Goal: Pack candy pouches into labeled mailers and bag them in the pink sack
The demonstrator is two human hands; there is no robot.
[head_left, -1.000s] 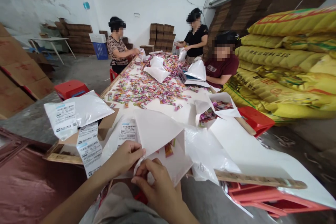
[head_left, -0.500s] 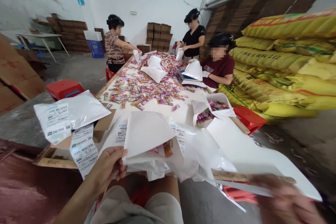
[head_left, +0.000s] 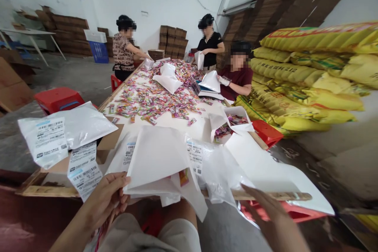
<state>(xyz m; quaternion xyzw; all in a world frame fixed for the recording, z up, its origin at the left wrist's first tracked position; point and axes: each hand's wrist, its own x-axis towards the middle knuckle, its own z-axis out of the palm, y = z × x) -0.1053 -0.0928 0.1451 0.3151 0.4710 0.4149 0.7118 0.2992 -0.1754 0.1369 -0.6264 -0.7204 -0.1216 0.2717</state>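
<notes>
A white mailing bag (head_left: 159,157) lies at the table's near edge, its mouth toward me, with colourful small packets (head_left: 183,177) showing inside. My left hand (head_left: 113,193) pinches the left corner of this bag's flap. My right hand (head_left: 271,216) is beside another white bag (head_left: 218,169) with a printed label, fingers stretched out and apart; whether the fingertips touch that bag I cannot tell. A thin white strip hangs below the bag near my right hand. A strip of printed labels (head_left: 85,171) hangs over the edge left of my left hand.
Filled, labelled white bags (head_left: 85,124) rest on a carton at the left. An open white bag of packets (head_left: 230,124) stands at the right. A large pile of packets (head_left: 159,98) covers the table's far part. Three people work there. Red stools (head_left: 59,98) and yellow sacks (head_left: 295,71) stand around.
My right hand has moved left, toward the bags, and its fingers have opened; the white strip that trailed at it no longer reaches it. My left hand still pinches the flap. The view has shifted right.
</notes>
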